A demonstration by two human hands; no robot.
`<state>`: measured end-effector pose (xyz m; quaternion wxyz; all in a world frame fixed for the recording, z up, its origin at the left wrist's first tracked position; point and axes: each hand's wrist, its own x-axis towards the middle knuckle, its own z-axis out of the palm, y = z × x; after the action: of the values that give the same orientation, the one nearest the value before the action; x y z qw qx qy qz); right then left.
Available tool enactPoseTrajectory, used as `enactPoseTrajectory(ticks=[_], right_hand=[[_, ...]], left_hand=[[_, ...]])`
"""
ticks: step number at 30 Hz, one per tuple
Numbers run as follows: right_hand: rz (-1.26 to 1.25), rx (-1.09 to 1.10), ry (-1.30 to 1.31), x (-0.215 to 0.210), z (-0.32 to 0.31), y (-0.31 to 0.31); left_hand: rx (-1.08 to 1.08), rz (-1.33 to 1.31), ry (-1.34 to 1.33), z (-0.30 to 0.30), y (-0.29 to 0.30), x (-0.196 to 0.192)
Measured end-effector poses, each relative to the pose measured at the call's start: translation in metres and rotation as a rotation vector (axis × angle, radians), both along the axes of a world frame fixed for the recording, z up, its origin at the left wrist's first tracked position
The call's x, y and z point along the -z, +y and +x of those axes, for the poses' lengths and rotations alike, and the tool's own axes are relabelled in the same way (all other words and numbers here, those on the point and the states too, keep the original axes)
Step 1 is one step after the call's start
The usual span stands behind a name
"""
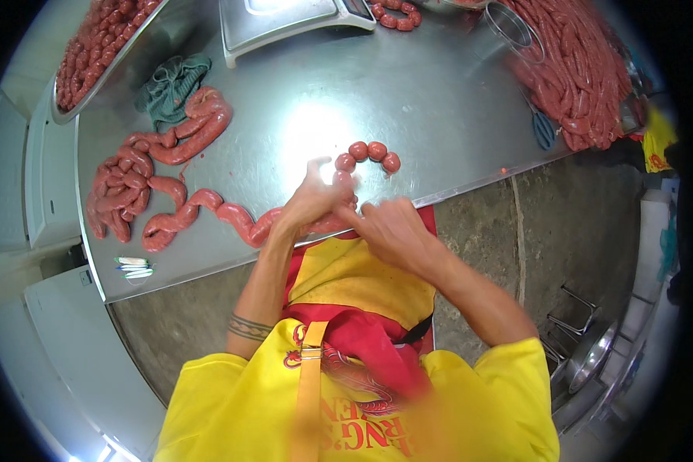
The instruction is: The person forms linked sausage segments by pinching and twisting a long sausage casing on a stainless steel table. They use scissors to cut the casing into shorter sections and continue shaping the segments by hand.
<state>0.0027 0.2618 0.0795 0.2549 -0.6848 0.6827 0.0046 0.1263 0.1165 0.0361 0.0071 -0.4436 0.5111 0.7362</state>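
Grasping the sausage [239,222] with the left hand [314,199] at the near edge of the worktop [446,138]; curling the right hand [399,235] beside, hiding too much for telling any grasp. Seemingly forming links [359,151]: better be twisting gently, keeping sizes even.

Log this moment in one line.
left hand: holding sausage; right hand: at sausage; round links: curved on table; scissors: beside sausage pile

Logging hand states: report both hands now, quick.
Left hand: partly curled at the sausage strand; grip cannot be told.
Right hand: fingers curled, meeting the left; hold cannot be told.
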Motion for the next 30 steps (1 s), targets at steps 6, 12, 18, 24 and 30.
enactPoseTrajectory(ticks=[6, 12, 18, 24, 30], right_hand=[[-0.075, 0.232, -0.202, -0.04, -0.024, 0.129], [0.093, 1.67, -0.55, -0.067, -0.158, 0.34], [0.132, 1.322, -0.375, 0.012, -0.158, 0.491], [-0.151, 1.563, -0.783, 0.096, -0.175, 0.516], [-0.155, 2.103, -0.775, 0.08, -0.235, 0.573]], left_hand=[[0.126, -0.278, 0.036, -0.015, 0.011, 0.005], [-0.181, -0.065, 0.145, -0.033, 0.008, 0.003], [-0.355, -0.439, 0.092, -0.054, 0.022, 0.045], [-0.085, -0.47, 0.188, -0.058, 0.02, 0.044], [0.579, -1.281, -0.051, 0.128, -0.062, 0.025]])
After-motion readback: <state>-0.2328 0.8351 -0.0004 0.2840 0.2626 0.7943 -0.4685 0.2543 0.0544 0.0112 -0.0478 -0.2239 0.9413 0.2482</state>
